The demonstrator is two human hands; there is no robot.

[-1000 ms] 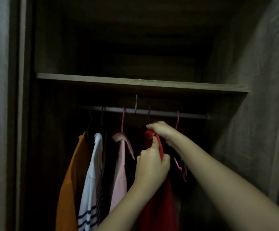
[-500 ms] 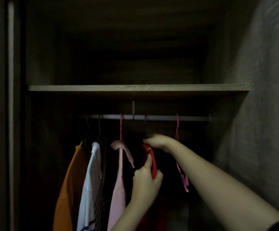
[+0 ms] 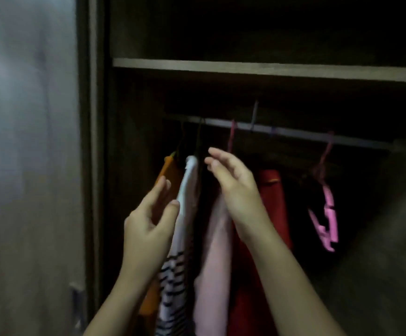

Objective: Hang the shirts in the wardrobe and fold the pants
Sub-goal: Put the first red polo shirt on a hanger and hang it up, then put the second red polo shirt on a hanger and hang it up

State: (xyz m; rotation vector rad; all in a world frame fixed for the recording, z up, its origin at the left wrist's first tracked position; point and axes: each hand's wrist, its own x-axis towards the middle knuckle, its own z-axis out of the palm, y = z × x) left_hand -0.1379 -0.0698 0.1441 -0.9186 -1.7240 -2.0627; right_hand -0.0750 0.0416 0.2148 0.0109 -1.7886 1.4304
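Several shirts hang on the metal rail (image 3: 294, 133) inside the dark wardrobe: an orange shirt (image 3: 166, 170), a white shirt with dark stripes (image 3: 187, 190), a pale pink shirt (image 3: 215, 251) and a red shirt (image 3: 271, 192). My left hand (image 3: 148, 224) is open in front of the orange and white shirts, fingers apart, holding nothing. My right hand (image 3: 231, 180) is open too, in front of the top of the pink shirt, just left of the red shirt. Neither hand grips cloth.
An empty pink hanger (image 3: 325, 214) hangs at the right end of the rail. A wooden shelf (image 3: 269, 69) runs above the rail. The wardrobe's left frame (image 3: 95, 141) and a pale wall (image 3: 27, 166) stand at the left.
Both hands have let go of the red shirt's collar and moved left, now open in front of the white and pink shirts. The view has swung to the left.
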